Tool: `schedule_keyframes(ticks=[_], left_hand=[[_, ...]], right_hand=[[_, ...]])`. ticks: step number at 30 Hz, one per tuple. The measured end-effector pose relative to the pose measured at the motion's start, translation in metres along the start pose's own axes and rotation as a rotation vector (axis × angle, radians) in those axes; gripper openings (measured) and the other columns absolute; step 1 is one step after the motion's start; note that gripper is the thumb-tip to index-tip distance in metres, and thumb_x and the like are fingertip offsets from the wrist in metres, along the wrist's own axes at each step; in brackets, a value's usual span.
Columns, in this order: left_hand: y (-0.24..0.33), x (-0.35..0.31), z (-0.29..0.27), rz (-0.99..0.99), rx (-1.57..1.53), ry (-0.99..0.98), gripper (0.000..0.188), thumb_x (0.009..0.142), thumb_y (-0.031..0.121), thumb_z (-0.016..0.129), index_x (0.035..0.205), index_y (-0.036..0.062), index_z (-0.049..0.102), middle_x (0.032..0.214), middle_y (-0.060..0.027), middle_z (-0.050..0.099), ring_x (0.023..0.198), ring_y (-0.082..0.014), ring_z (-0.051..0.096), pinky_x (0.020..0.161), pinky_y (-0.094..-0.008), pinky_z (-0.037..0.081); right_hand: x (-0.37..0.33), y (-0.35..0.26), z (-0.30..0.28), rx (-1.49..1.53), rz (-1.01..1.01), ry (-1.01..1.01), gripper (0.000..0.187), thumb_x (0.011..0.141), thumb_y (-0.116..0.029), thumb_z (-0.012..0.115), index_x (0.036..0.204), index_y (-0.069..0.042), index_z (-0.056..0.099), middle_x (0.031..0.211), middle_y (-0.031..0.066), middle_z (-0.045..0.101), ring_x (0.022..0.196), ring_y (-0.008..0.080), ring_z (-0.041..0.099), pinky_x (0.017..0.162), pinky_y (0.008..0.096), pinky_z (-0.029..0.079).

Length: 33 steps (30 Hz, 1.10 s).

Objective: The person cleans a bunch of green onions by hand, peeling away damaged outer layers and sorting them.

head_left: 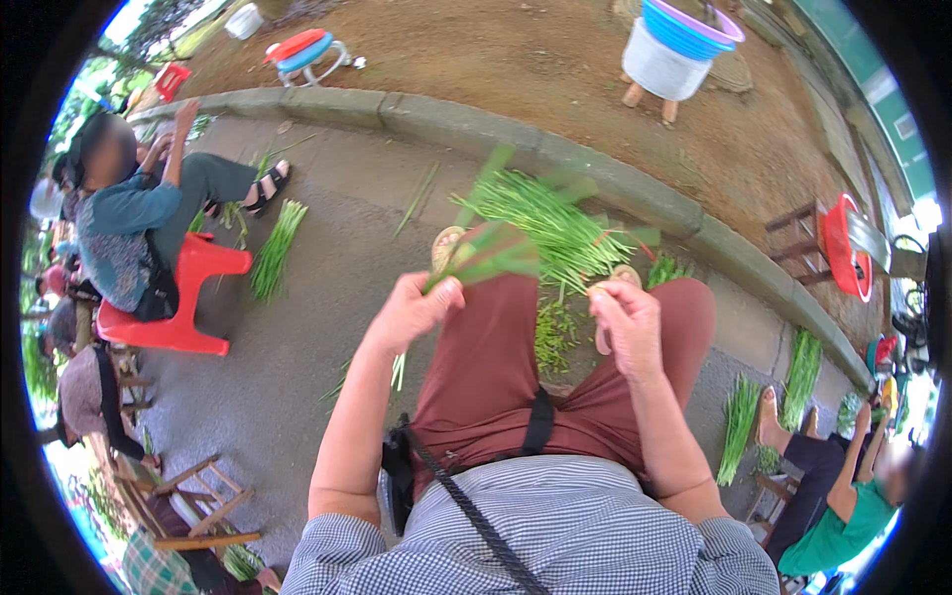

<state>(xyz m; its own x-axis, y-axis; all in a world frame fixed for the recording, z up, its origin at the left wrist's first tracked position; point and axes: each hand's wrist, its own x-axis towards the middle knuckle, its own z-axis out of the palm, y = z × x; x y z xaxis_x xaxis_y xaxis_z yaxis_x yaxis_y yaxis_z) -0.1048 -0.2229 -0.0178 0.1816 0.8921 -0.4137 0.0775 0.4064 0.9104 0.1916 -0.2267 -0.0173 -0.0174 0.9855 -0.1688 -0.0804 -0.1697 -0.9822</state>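
Note:
In front of my left knee, my left hand [416,309] is closed on a bunch of long green stalks [493,252]. Its leafy end is smeared by motion, and pale stalk ends poke out below the fist. My right hand [629,319] is over my right thigh with thumb and fingers pinched together; what they hold, if anything, is too small to make out. A large pile of long green stalks [535,223] lies on the pavement beyond my knees, close to the fingertips of my right hand. Short green bits [556,335] are scattered between my legs.
A stone kerb [466,119] curves behind the pile. Left, a person sits on a red plastic stool [188,297] beside a green bundle [279,248]. More bundles [737,428] lie right, near a person in green. Stacked tubs [674,50] stand beyond the kerb.

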Motion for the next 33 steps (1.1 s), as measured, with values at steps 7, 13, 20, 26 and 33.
schedule_keyframes(ticks=[7, 13, 20, 26, 33], left_hand=[[-0.089, 0.011, -0.129, 0.085, -0.963, 0.402, 0.020, 0.096, 0.027, 0.052, 0.090, 0.0090, 0.057, 0.070, 0.0024, 0.045, 0.060, -0.0120, 0.042, 0.062, -0.0296, 0.039], [-0.247, -0.008, -0.201, -0.409, -0.984, 1.092, 0.016, 0.091, 0.028, 0.056, 0.100, 0.0152, 0.053, 0.083, -0.0041, 0.055, 0.071, -0.0224, 0.050, 0.068, -0.0421, 0.044], [-0.388, 0.014, -0.182, -0.813, -1.142, 1.298, 0.023, 0.091, 0.025, 0.055, 0.109, 0.0115, 0.048, 0.104, -0.0115, 0.053, 0.073, -0.0244, 0.052, 0.057, -0.0390, 0.048], [-0.504, 0.035, -0.221, -0.475, -1.469, 1.361, 0.016, 0.095, 0.023, 0.051, 0.104, 0.0092, 0.052, 0.105, -0.0092, 0.055, 0.082, -0.0250, 0.055, 0.062, -0.0342, 0.054], [-0.424, 0.068, -0.130, -0.336, -1.375, 1.369, 0.022, 0.094, 0.016, 0.049, 0.113, 0.0049, 0.048, 0.125, -0.0110, 0.050, 0.097, -0.0249, 0.055, 0.075, -0.0333, 0.054]], right_hand=[[0.005, 0.065, -0.025, -0.758, -0.134, -0.287, 0.017, 0.082, -0.010, 0.065, 0.096, -0.002, 0.070, 0.079, 0.0053, 0.068, 0.069, 0.0204, 0.063, 0.064, 0.0317, 0.051], [-0.004, 0.078, -0.005, -1.202, -0.285, -0.601, 0.026, 0.077, -0.017, 0.067, 0.100, -0.004, 0.069, 0.103, 0.0165, 0.063, 0.095, 0.0352, 0.061, 0.084, 0.0423, 0.049], [0.005, 0.080, -0.008, -1.353, 0.100, -0.666, 0.031, 0.080, -0.023, 0.066, 0.105, -0.005, 0.066, 0.099, 0.0162, 0.063, 0.094, 0.0355, 0.061, 0.081, 0.0449, 0.049], [0.005, 0.086, -0.011, -1.330, 0.109, -0.724, 0.036, 0.081, -0.024, 0.064, 0.111, -0.005, 0.063, 0.099, 0.0175, 0.063, 0.092, 0.0372, 0.061, 0.078, 0.0459, 0.049], [0.006, 0.081, -0.013, -1.357, 0.190, -0.723, 0.036, 0.081, -0.024, 0.064, 0.111, -0.005, 0.063, 0.099, 0.0179, 0.063, 0.092, 0.0363, 0.062, 0.079, 0.0449, 0.049]])
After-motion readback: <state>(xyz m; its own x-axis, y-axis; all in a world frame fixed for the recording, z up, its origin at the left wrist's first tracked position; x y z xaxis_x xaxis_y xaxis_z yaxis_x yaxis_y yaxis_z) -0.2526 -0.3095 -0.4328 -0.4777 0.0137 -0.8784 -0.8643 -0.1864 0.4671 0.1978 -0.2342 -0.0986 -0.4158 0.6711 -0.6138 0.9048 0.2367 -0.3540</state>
